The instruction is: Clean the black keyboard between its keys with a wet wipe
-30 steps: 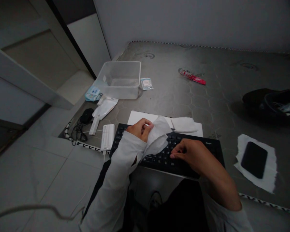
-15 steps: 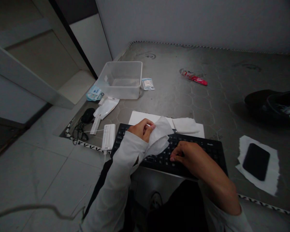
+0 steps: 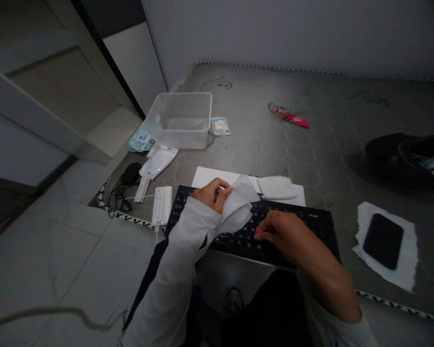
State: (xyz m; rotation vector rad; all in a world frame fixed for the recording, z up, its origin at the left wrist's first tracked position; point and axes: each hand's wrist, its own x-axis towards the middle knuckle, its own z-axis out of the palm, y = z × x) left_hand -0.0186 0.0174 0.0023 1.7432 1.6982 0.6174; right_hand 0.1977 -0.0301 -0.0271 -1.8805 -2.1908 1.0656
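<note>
A black keyboard (image 3: 307, 221) lies at the near edge of the table, partly over a white sheet (image 3: 206, 176). Above its left half my left hand (image 3: 214, 193) is closed, pinching a white tissue (image 3: 238, 205) that drapes over the keys. My right hand (image 3: 275, 229) rests on the right part of the keyboard, its fingers curled and pressed together at the keys. Whatever may be between those fingertips is hidden. Behind the keyboard a folded white tissue (image 3: 279, 187) sits on the sheet.
To the right, a black phone (image 3: 383, 241) lies on a torn tissue, with a black cap-like object (image 3: 394, 154) behind. On the left are a clear plastic bin (image 3: 184, 135), small packets (image 3: 141, 140), a black mouse (image 3: 131, 173) and a white power bank (image 3: 162, 206). A red wrapper (image 3: 292, 118) lies farther back.
</note>
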